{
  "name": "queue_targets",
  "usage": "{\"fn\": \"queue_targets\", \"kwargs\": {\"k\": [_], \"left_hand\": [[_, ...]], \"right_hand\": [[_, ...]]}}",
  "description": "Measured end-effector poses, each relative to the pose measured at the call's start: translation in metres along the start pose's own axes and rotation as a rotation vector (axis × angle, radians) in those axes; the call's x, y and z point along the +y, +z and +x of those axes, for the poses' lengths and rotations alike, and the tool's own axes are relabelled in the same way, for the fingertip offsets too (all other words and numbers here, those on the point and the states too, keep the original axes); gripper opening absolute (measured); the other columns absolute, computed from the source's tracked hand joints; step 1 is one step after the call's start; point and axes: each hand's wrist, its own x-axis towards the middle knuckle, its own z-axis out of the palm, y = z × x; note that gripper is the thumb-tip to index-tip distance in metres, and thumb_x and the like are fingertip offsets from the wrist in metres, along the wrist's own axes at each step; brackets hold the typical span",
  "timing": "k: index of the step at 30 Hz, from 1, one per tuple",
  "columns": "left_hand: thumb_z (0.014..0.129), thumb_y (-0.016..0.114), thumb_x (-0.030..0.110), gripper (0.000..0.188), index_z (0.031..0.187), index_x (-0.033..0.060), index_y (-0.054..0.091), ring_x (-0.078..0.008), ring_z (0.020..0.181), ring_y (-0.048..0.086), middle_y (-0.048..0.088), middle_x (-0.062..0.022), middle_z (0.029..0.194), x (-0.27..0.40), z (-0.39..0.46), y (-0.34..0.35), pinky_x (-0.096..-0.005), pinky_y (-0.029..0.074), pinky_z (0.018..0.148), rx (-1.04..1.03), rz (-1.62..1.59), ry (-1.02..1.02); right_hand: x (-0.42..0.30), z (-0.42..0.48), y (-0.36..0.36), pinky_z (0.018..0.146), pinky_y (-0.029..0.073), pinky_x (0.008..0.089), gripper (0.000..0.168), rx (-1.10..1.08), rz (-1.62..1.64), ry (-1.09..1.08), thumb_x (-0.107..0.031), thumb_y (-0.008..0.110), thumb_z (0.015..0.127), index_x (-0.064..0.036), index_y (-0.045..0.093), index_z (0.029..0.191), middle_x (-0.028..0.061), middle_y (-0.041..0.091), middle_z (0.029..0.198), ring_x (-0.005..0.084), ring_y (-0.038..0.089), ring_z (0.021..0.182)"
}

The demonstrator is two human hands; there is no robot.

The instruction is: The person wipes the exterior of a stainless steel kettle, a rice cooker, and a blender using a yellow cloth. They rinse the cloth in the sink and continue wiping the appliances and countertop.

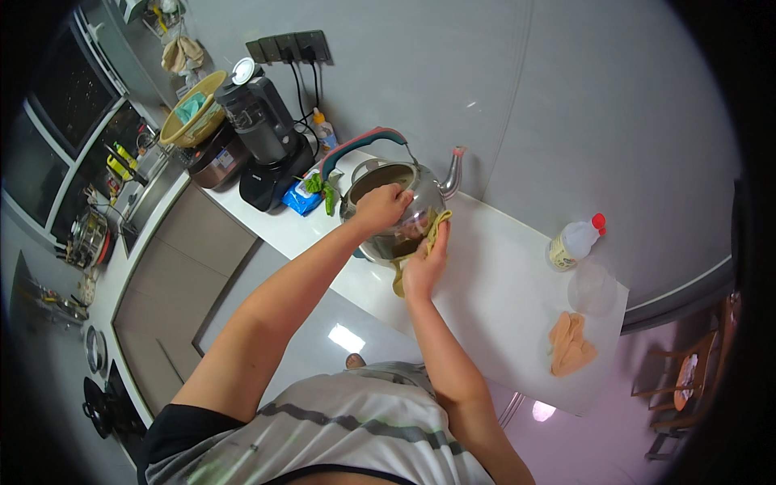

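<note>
A shiny metal kettle (388,245) with a spout and a dark teal and red handle (364,139) stands tilted in view on the white counter, its round top opening uncovered. My left hand (385,208) is at the opening's rim, fingers curled; whether it grips the rim is hard to tell. My right hand (425,264) presses a yellow-green cloth (438,233) against the kettle's side below the spout, and part of the cloth hangs beneath the hand.
Left of the kettle are a blue packet (303,197), green leaves, a blender (267,121) and a cooker with a yellow basket (209,130). At the counter's right end are a red-capped bottle (573,242), a translucent container (593,290) and an orange cloth (570,345).
</note>
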Motion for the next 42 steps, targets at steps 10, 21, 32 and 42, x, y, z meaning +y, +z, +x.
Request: {"fn": "queue_targets", "kwargs": {"k": [10, 21, 32, 42], "left_hand": [[0.095, 0.050, 0.038, 0.034, 0.088, 0.0084, 0.064, -0.0417, 0.080, 0.062, 0.066, -0.0191, 0.081, -0.001, -0.018, -0.006, -0.0516, 0.047, 0.071, -0.015, 0.012, 0.209], [0.090, 0.056, 0.033, 0.034, 0.068, 0.0076, 0.059, -0.0339, 0.053, 0.060, 0.059, -0.0134, 0.056, -0.006, -0.043, 0.021, -0.0451, 0.048, 0.053, 0.220, 0.094, 0.530], [0.089, 0.060, 0.024, 0.019, 0.097, 0.0068, 0.056, -0.0263, 0.089, 0.053, 0.056, -0.0102, 0.095, -0.013, -0.091, 0.032, -0.0357, 0.041, 0.074, 0.389, -0.172, 0.611], [0.091, 0.058, 0.017, 0.040, 0.127, 0.0066, 0.043, -0.0332, 0.103, 0.058, 0.057, -0.0164, 0.113, -0.051, -0.186, 0.049, -0.0379, 0.047, 0.087, 0.179, -0.956, -0.028]], "right_hand": [[0.067, 0.078, -0.141, 0.088, 0.052, 0.0432, 0.031, 0.231, 0.822, 0.758, -0.014, 0.039, 0.094, -0.001, 0.060, 0.112, 0.0145, 0.062, 0.109, 0.0308, 0.062, 0.102], [0.003, 0.098, -0.207, 0.082, 0.054, 0.0465, 0.037, 0.038, 0.703, 0.268, -0.021, 0.043, 0.093, -0.004, 0.051, 0.126, 0.0141, 0.059, 0.114, 0.0300, 0.062, 0.097], [-0.075, -0.017, -0.103, 0.079, 0.055, 0.0353, 0.021, -0.287, 0.524, 0.364, -0.002, 0.047, 0.086, -0.001, 0.053, 0.106, 0.0112, 0.059, 0.104, 0.0219, 0.063, 0.092], [-0.081, -0.045, -0.048, 0.090, 0.048, 0.0345, 0.037, -0.835, -0.143, -0.134, -0.011, 0.051, 0.093, 0.000, 0.052, 0.129, 0.0151, 0.062, 0.115, 0.0259, 0.062, 0.101]]}}
